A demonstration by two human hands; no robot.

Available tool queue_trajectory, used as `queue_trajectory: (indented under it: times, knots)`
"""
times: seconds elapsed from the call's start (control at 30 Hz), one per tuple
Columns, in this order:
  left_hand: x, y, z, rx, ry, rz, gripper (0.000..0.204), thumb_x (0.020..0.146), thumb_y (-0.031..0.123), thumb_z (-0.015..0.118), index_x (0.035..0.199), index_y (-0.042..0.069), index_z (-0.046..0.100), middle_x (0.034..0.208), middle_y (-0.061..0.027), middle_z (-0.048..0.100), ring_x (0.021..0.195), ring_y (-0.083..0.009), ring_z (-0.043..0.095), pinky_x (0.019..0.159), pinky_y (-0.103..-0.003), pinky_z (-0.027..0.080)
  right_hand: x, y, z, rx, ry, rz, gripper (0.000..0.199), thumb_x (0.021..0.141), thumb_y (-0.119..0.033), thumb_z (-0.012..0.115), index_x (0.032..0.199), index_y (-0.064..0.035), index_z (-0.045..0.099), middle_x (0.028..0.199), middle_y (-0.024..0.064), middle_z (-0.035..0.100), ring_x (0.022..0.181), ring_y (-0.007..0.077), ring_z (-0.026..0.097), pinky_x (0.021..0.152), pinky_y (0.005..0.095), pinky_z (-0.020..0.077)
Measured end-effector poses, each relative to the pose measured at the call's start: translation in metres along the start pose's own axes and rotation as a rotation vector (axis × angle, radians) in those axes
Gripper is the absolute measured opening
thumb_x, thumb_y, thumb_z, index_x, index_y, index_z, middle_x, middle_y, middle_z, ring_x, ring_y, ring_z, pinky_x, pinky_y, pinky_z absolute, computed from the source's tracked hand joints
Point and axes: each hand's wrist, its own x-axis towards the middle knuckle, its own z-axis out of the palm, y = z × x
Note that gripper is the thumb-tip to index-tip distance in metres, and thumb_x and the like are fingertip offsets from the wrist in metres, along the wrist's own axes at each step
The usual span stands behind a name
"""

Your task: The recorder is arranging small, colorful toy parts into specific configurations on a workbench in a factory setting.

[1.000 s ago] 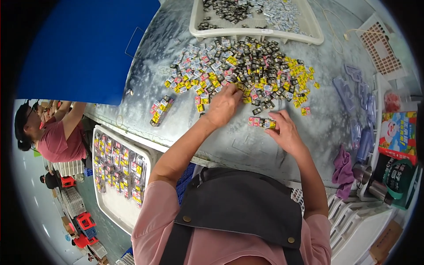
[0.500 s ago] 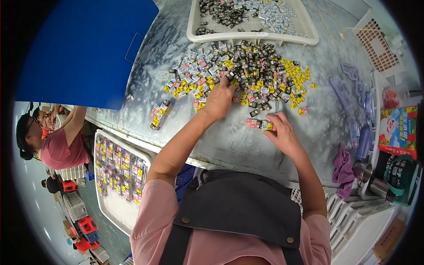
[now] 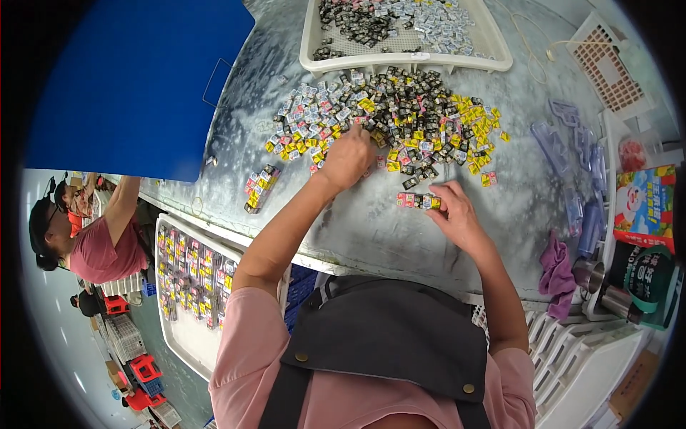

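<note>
My left hand (image 3: 349,159) reaches into the near edge of a broad pile of small printed packets (image 3: 414,107), coloured black, yellow, white and pink. Its fingers are bunched together, and whatever they pinch is hidden beneath them. On the table to the right, my right hand (image 3: 459,218) grips the right end of a short row of small packets (image 3: 413,201) in pink, black and yellow. Left of my left hand lies a separate, finished-looking stack of the same packets (image 3: 261,187), slanted on the table.
A white mesh tray (image 3: 407,63) with black and white packets stands behind the pile. At left are a blue panel (image 3: 128,86) and a white tray of packet rows (image 3: 193,343). Clear plastic holders (image 3: 550,150) and a purple cloth (image 3: 556,275) lie right. A co-worker (image 3: 100,250) is at far left.
My left hand has shifted slightly left and its fingers have drawn closer together at the pile. My right hand stays on the packet row.
</note>
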Motion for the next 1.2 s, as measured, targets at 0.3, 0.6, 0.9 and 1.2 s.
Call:
queue_trajectory:
  times: [0.3,0.6,0.9,1.2]
  knots:
    - [-0.055,0.073,0.025,-0.497,0.111,-0.175,0.018,0.091,0.01,0.066,0.103,-0.003,0.062,0.092,-0.0213,0.064,0.075,-0.0355,0.067,0.068,-0.042,0.054,0.002,0.002,-0.007,-0.023,-0.013,0.015,0.046,0.08,-0.002,0.076,0.123,-0.0013,0.06,0.105,0.0088,0.052,0.076,0.0202,0.058,0.071,0.0347,0.0512]
    - [-0.066,0.065,0.009,-0.664,-0.098,-0.071,0.032,0.087,0.003,0.067,0.117,-0.003,0.06,0.102,-0.0226,0.056,0.087,-0.0409,0.063,0.077,-0.046,0.054,0.002,0.009,0.001,-0.113,-0.008,-0.067,0.041,0.083,0.005,0.069,0.122,-0.0002,0.059,0.106,0.0129,0.053,0.081,0.0255,0.063,0.069,0.0372,0.0526]
    - [-0.071,0.061,0.016,-0.581,-0.061,0.006,0.037,0.086,0.006,0.072,0.122,0.001,0.065,0.104,-0.0178,0.057,0.087,-0.0342,0.064,0.077,-0.041,0.054,0.005,-0.004,0.007,-0.174,-0.078,-0.08,0.033,0.085,0.002,0.069,0.117,-0.0014,0.062,0.107,0.0138,0.057,0.087,0.033,0.065,0.077,0.0417,0.0523]
    - [-0.085,0.053,0.014,-0.617,-0.062,-0.007,0.034,0.086,0.008,0.072,0.119,0.003,0.065,0.101,-0.0172,0.055,0.085,-0.0347,0.064,0.077,-0.043,0.054,0.014,-0.014,0.011,-0.141,-0.138,-0.045,0.023,0.085,0.0,0.069,0.108,-0.0002,0.064,0.103,0.0142,0.056,0.084,0.0338,0.064,0.075,0.0424,0.0518]
